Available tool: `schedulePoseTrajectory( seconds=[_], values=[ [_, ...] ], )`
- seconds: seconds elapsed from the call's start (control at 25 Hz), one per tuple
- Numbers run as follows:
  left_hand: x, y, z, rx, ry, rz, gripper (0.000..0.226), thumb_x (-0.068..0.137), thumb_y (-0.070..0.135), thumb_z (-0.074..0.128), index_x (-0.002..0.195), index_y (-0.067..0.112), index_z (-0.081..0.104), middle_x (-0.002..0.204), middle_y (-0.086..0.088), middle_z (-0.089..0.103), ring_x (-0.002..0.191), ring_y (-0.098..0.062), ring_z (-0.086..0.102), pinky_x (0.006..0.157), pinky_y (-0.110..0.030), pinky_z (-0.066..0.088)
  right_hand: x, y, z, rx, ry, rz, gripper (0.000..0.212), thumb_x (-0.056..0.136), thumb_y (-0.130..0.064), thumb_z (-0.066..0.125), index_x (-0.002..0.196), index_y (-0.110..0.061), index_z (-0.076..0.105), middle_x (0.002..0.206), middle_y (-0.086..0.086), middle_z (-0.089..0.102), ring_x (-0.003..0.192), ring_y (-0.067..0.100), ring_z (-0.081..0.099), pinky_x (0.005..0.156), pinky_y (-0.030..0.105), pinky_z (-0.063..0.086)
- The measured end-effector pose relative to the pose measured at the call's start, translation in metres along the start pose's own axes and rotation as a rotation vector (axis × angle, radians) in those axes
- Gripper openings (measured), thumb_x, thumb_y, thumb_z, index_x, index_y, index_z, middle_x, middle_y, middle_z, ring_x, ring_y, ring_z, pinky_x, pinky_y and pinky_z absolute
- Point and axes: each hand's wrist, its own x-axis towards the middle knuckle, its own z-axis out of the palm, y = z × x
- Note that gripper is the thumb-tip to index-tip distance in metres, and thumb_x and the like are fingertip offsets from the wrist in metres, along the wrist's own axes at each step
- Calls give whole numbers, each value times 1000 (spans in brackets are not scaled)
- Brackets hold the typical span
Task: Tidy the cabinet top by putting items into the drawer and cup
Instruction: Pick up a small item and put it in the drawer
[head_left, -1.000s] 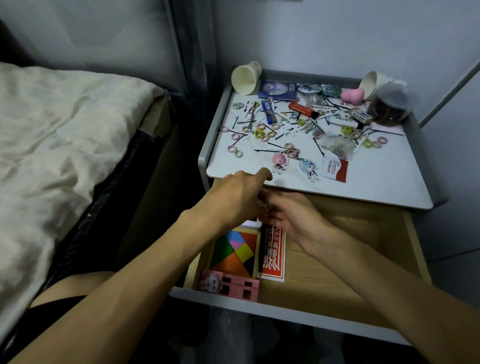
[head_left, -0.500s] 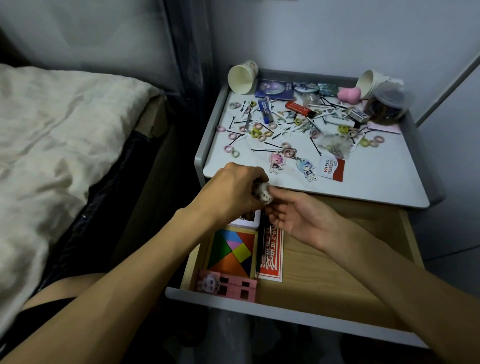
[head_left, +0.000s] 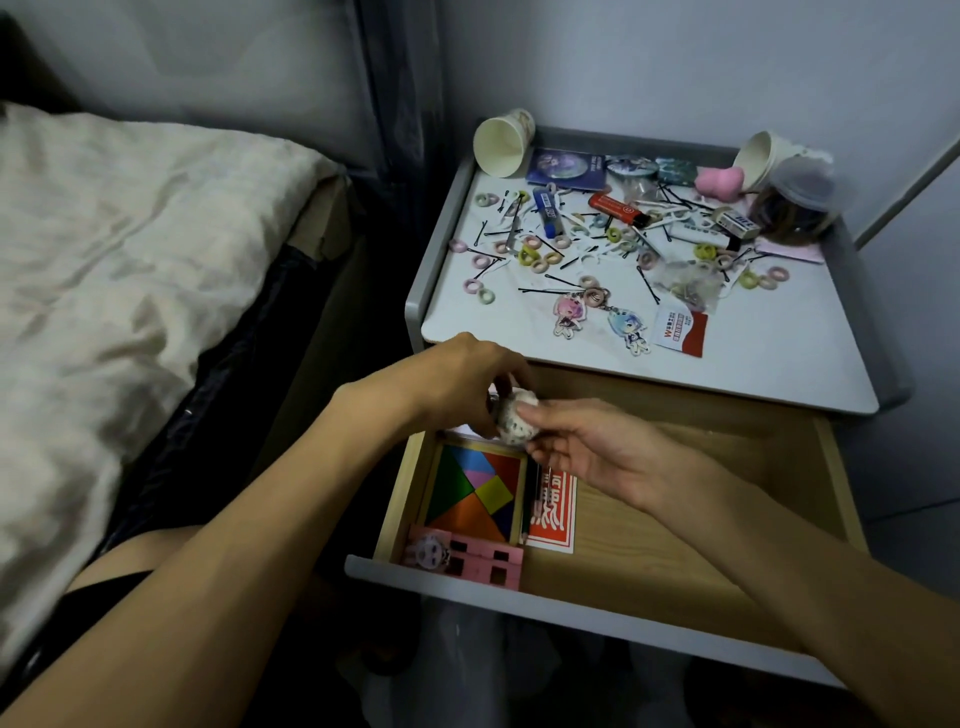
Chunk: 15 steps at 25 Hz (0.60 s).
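A small white speckled object (head_left: 514, 423) is being held above the far left corner of the open drawer (head_left: 675, 519), just over a coloured tangram puzzle (head_left: 475, 491); a red card (head_left: 553, 512) is lying right of the puzzle and a pink piece (head_left: 467, 558) nearer; beyond, the table (head_left: 753, 353) is carrying scattered hair rings (head_left: 527, 255), hairpins (head_left: 563, 283), keychains (head_left: 569, 312), a lighter (head_left: 615, 208) and a tipped paper cup (head_left: 501, 143); the left hand (head_left: 457, 384) is covering the object's left side; both grips are clamped on it, the right hand (head_left: 587, 447) pinching with its fingertips.
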Motion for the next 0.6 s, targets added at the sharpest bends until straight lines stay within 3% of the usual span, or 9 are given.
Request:
schedulePoseTrajectory(
  seconds=[0.16,0.32,0.44,0.6],
  values=[
    [-1,-20,1,171,80,-274,35,83,18,68,117,19,62,109,-4,66,97,-24,63,81,-37,54,5,31,0,-646,-92,35,34,79,-12,77,109,-15,63,103,4,69,90,15,67,72,22,56],
    [-5,-24,4,297,89,-472,4,91,12,53,95,12,54,77,-3,46,82,-25,58,68,-36,50,14,51,18,-1078,-275,48,37,76,-16,80,104,-26,59,98,-11,62,90,6,60,72,19,51],
    [-3,-22,9,227,5,-500,24,91,7,52,72,13,40,69,-3,46,79,-25,63,78,-39,58,25,62,26,-1257,-314,46,49,75,-21,80,120,-20,59,113,-3,62,101,15,61,89,34,55],
    [1,-22,12,147,-40,-540,28,91,4,51,67,14,40,71,-6,54,83,-26,69,78,-41,60,27,70,26,-1325,-259,-71,48,74,-25,82,118,-22,63,113,-4,63,100,12,62,86,29,56]
  ],
)
